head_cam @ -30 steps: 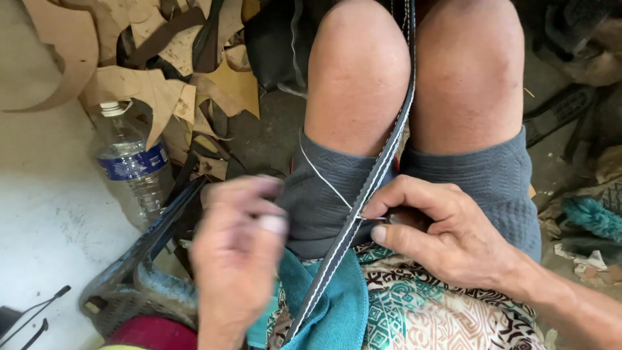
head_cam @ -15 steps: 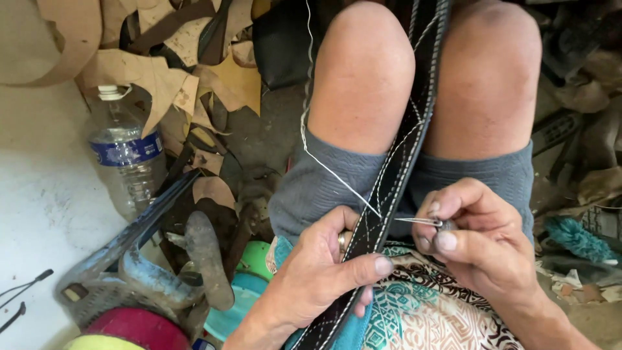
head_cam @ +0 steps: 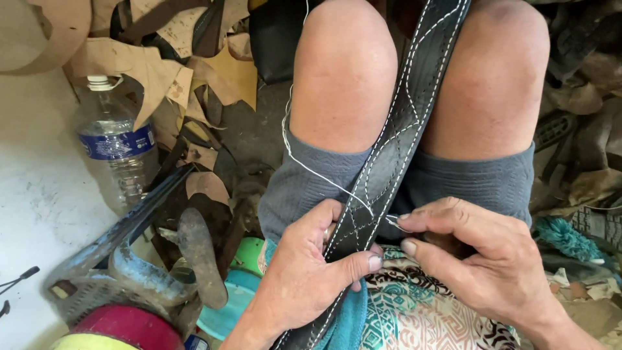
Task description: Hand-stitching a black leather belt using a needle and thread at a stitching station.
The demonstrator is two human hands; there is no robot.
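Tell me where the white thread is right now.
In the head view the white thread runs down across the left knee and grey shorts to the dark stitched strap, between the left hand and the right hand.

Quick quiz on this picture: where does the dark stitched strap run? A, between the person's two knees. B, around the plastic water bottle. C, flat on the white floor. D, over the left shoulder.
A: the dark stitched strap passes up between the two bare knees, while the left hand pinches its lower part and the right hand works at its edge beside the white thread.
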